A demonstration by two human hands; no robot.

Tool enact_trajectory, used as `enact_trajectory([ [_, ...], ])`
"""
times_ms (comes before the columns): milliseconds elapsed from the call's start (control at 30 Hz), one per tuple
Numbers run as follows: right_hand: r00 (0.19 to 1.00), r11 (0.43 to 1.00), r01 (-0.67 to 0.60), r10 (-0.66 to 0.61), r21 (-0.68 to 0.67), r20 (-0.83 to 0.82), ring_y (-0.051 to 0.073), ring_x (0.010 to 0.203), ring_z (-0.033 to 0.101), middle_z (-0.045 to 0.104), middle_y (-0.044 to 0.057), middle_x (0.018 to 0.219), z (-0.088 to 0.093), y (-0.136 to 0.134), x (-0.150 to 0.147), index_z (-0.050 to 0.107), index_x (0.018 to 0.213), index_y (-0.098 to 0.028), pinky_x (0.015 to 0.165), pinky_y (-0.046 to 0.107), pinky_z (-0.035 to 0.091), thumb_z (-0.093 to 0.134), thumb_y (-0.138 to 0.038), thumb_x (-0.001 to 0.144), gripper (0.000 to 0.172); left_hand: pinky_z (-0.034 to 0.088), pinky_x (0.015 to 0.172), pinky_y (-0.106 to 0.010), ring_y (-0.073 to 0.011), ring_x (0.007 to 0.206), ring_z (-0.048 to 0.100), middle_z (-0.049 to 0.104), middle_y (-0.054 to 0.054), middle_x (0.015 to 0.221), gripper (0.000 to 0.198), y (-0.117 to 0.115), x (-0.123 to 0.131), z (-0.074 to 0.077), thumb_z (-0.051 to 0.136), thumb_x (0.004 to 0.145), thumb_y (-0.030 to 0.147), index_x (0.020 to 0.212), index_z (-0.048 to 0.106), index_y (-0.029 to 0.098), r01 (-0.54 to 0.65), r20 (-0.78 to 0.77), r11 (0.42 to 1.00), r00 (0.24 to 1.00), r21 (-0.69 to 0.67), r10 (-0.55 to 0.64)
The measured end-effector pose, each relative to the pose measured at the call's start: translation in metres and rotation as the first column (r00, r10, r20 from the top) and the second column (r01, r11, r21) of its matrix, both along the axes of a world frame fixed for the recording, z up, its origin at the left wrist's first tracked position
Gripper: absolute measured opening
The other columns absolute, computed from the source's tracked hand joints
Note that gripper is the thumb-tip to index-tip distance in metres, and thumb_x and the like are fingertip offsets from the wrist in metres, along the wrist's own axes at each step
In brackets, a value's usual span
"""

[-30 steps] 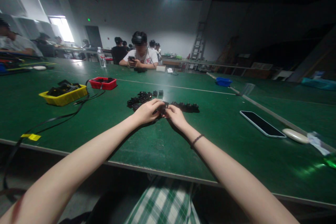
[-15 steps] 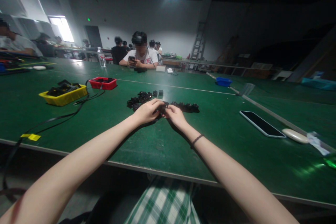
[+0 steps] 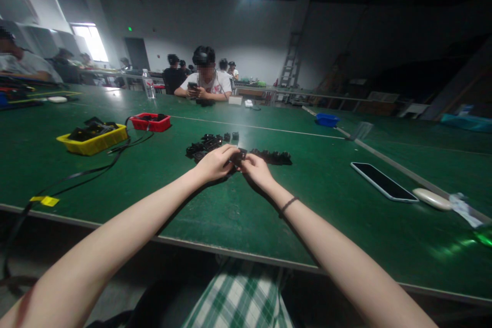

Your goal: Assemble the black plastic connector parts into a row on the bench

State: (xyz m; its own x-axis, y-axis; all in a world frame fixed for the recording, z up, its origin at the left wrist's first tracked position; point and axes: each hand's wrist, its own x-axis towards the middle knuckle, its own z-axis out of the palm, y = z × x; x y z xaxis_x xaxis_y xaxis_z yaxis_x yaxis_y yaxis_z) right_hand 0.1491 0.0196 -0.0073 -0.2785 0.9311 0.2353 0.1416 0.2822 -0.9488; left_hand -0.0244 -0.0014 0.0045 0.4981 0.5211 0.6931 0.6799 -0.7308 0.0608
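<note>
Between my two hands is a small black part [image 3: 239, 156], partly hidden by the fingers. My left hand [image 3: 218, 163] is closed on its left side, and my right hand [image 3: 258, 168] pinches it from the right. Just behind my left hand lies a loose pile of black parts [image 3: 203, 144] on the green table [image 3: 230, 215]. Beyond my right hand, more black parts [image 3: 279, 157] stand in a row. Two small black pieces [image 3: 231, 136] sit apart behind the pile.
A yellow bin [image 3: 92, 144] and a red bin [image 3: 154, 123] hold black parts at left, beside a black cable [image 3: 96, 169]. At right lie a phone [image 3: 383, 182], a pale rounded object [image 3: 432, 199] and a blue bin [image 3: 326, 120]. A person [image 3: 209, 82] sits across the table.
The black part between my hands looks slightly turned. Both hands stay in nearly the same place.
</note>
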Motion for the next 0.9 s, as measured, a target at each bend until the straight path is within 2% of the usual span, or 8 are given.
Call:
enact_trajectory([
  [167,0.999,0.999,-0.018,0.018,-0.028,-0.027,0.014,0.064,0.066,0.066,0.000,0.066,-0.0011,0.0013,-0.0007,0.060,0.081,-0.015,0.063,0.024,0.049,0.055,-0.013,0.075,0.008,0.053,0.088,-0.036,-0.0228,0.102,0.062,0.061,-0.012,0.110,0.039,0.0001,-0.0001,0.0000,0.053,0.075,0.004,0.113,0.053,0.014,-0.006,0.003,1.000,1.000,-0.004,0.006],
  [400,0.998,0.999,-0.041,0.040,-0.013,-0.048,0.013,0.063,0.064,0.066,-0.001,0.067,-0.0017,0.0011,0.0003,0.059,0.082,-0.015,0.066,0.025,0.050,0.060,-0.011,0.070,0.013,0.053,0.088,-0.036,-0.0224,0.103,0.062,0.060,-0.011,0.111,0.040,-0.0003,0.0001,0.0006,0.053,0.076,0.005,0.114,0.053,0.016,-0.029,-0.009,1.000,1.000,-0.013,0.029],
  [900,0.999,0.999,-0.040,0.039,-0.029,-0.030,0.013,0.062,0.065,0.065,-0.002,0.066,-0.0067,0.0062,0.0002,0.058,0.085,-0.016,0.065,0.025,0.050,0.061,-0.008,0.069,0.017,0.054,0.089,-0.036,-0.0224,0.103,0.062,0.060,-0.011,0.112,0.040,0.0001,-0.0003,0.0013,0.054,0.075,0.004,0.113,0.054,0.016,-0.054,-0.035,0.998,0.998,-0.020,0.053],
])
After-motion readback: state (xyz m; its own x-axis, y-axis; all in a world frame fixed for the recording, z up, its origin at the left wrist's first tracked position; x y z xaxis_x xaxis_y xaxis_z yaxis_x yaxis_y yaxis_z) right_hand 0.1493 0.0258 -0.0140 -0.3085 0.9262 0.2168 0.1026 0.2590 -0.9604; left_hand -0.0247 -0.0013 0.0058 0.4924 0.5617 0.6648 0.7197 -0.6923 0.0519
